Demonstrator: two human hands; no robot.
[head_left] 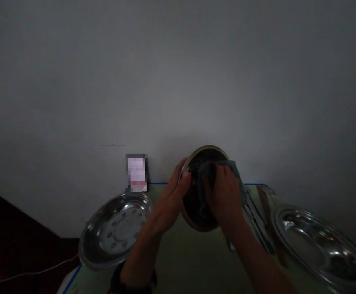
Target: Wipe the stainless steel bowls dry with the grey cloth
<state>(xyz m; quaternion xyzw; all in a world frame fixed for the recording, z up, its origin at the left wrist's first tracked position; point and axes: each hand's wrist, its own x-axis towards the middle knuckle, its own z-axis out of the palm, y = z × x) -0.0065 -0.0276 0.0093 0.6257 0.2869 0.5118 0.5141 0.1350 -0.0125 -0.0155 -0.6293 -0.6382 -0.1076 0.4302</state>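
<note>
A round metal bowl (212, 150) is held up above the table, tilted so that its dark inside faces me. My left hand (173, 196) grips its left rim, the thumb over the edge and the fingers behind. Inside the bowl, my right hand (225, 194) is closed on a grey-green cloth (208, 171) and presses it towards the inner wall. Part of the cloth hangs past the bowl's right rim. The fingertips of my right hand are partly hidden in the dim light.
A large steel basin (100, 228) stands on the green table (193, 261) at left. Behind it a phone (137, 173) leans against the wall. Several long utensils (256, 220) and brown chopsticks (271, 224) lie at right, beside an oval steel tray (303, 245).
</note>
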